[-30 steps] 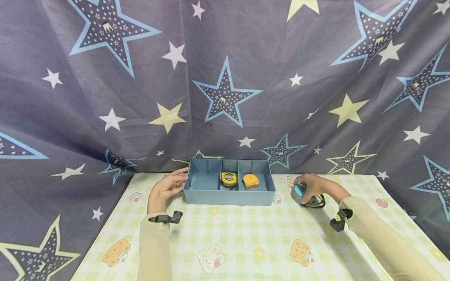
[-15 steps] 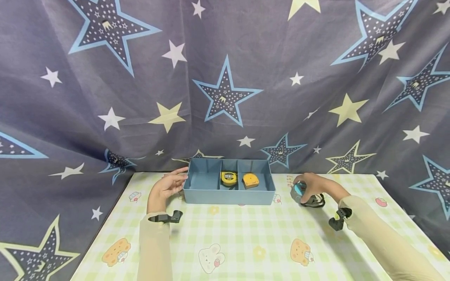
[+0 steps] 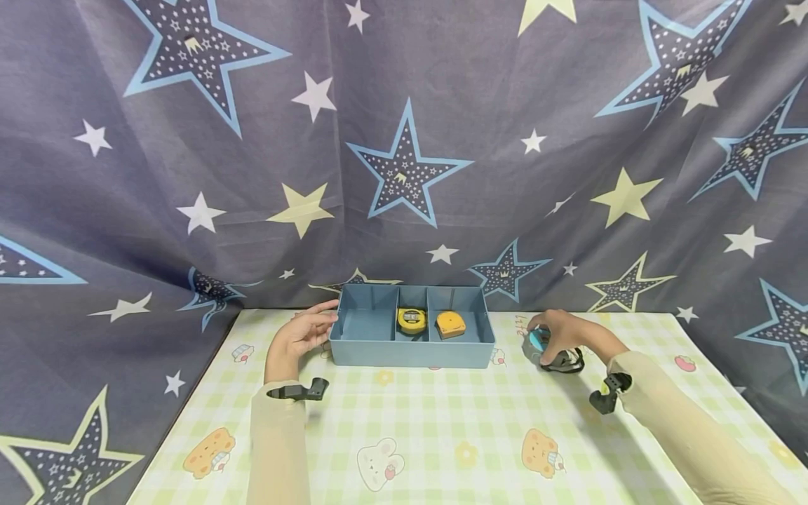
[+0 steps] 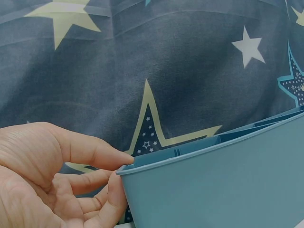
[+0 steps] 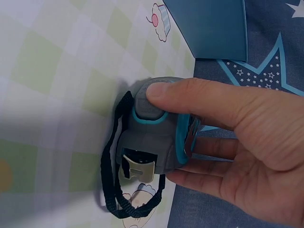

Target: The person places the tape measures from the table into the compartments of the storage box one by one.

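Right hand grasps one grey tape measure, hook rightward; left hand pinches one crosswise box holding two yellow tapes.

Cream sleeves carry black, seemingly plastic wrist mounts.

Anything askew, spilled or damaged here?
Nothing stands out; no spill or damage shows. The blue tray sits straight, a yellow tape measure in its middle compartment, another yellow one in the right. The gray tape measure is outside it, in the right hand, black strap looped.
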{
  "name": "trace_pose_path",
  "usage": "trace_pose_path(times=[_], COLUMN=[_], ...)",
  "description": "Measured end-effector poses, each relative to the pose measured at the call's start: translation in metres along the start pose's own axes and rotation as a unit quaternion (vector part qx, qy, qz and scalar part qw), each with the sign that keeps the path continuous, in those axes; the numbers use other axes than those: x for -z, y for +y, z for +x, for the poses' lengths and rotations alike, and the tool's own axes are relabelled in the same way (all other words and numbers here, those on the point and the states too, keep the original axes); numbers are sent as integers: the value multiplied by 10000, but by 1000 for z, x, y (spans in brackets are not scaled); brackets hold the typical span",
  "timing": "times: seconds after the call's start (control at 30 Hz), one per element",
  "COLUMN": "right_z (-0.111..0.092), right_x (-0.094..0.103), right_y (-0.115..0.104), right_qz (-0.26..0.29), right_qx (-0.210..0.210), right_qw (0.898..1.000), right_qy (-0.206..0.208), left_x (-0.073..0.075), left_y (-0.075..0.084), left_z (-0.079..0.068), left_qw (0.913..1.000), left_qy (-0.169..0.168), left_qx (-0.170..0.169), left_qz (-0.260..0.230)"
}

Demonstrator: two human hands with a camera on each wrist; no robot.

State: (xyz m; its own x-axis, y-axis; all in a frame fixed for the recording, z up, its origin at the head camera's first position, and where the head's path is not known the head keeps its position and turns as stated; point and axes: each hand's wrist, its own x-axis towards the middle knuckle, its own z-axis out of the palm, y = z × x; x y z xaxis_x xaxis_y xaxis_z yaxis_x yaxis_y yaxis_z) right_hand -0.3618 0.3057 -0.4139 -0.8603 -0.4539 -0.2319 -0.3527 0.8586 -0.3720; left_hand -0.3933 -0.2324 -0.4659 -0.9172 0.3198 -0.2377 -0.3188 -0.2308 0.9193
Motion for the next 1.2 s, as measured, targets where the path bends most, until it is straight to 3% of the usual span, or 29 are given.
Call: trace_pose_path(times=[0.6,0.8,1.2], right_z=[-2,-3,-6], right_x=[2,2,2], right_y=[-5,-8,-8], right_qz=[-3,38,227], right_qx=[-81,-122,188], right_qw=[10000,9998,9996], right_qy=[-48,-118,-30], left_x=[0,0,0], left_y=[1,1,2], left_z=[-3,-2,-5], left_qw=[9999,10000,10000], left_qy=[-115,6,-17], left_qx=[-13,-13,35], left_qz=[-31,2,-92])
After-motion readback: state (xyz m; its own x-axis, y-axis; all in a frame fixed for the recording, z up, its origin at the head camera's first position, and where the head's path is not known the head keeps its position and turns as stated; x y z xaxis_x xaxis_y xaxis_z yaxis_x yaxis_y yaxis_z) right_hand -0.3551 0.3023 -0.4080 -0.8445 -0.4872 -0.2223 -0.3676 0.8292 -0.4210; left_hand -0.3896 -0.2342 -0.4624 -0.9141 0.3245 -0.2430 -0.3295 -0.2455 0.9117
